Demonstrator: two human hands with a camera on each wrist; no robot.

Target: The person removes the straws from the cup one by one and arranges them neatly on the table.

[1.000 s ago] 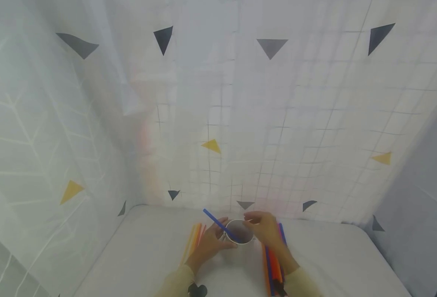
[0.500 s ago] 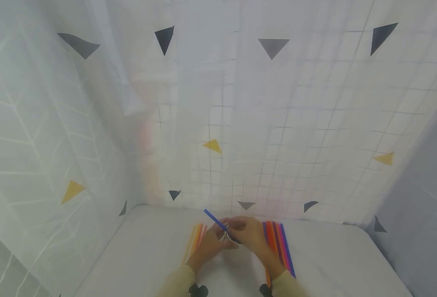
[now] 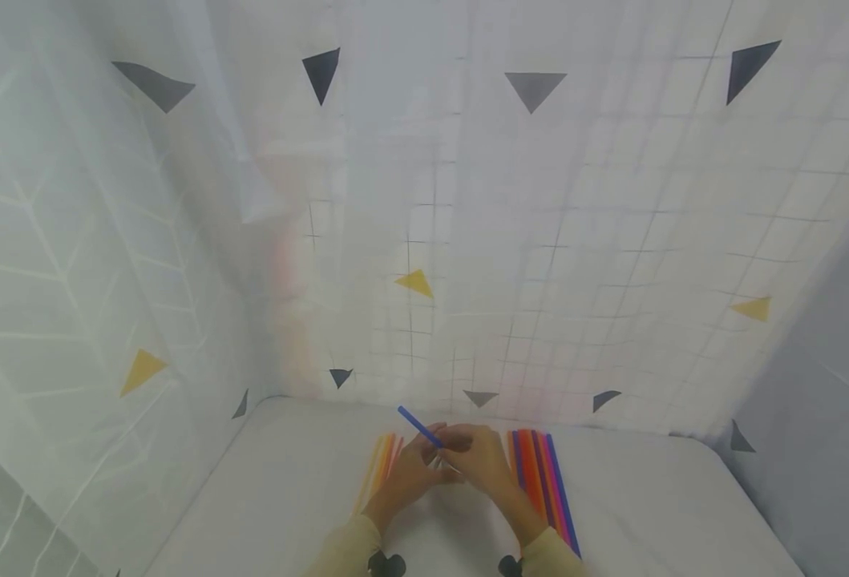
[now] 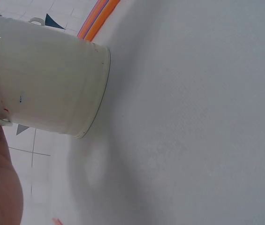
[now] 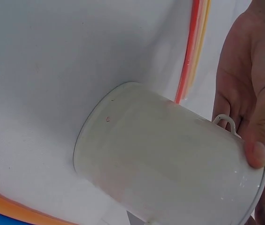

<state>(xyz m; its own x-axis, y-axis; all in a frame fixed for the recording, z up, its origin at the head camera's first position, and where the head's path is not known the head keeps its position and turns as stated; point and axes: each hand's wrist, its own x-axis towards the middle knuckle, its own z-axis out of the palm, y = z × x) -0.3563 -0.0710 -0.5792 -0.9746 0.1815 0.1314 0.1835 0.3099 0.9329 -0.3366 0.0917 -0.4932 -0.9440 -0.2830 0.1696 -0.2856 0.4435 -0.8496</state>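
Observation:
A small white bucket [image 5: 170,154] with loop lugs on its sides hangs tilted in front of me, partly hidden by the hands in the head view. My left hand [image 3: 411,474] grips it at the left, its thumb [image 5: 257,151] on the outside near the rim and its fingers behind a lug [image 5: 225,121]. A blue straw [image 3: 418,425] slants up and left out of the bucket's mouth. My right hand [image 3: 485,463] reaches across the mouth and pinches the straw low down; its fingertips show only partly at the right wrist view's edge.
On the white table [image 3: 655,513] lie two rows of straws. Yellow, orange and red straws [image 3: 379,465] are at the left; orange, blue, purple and pink straws [image 3: 539,473] lie at the right. A patterned white curtain [image 3: 511,240] rises behind.
My right hand has moved left from the bucket's right rim across its mouth to the blue straw, covering the opening. The left hand and straw stay almost in place.

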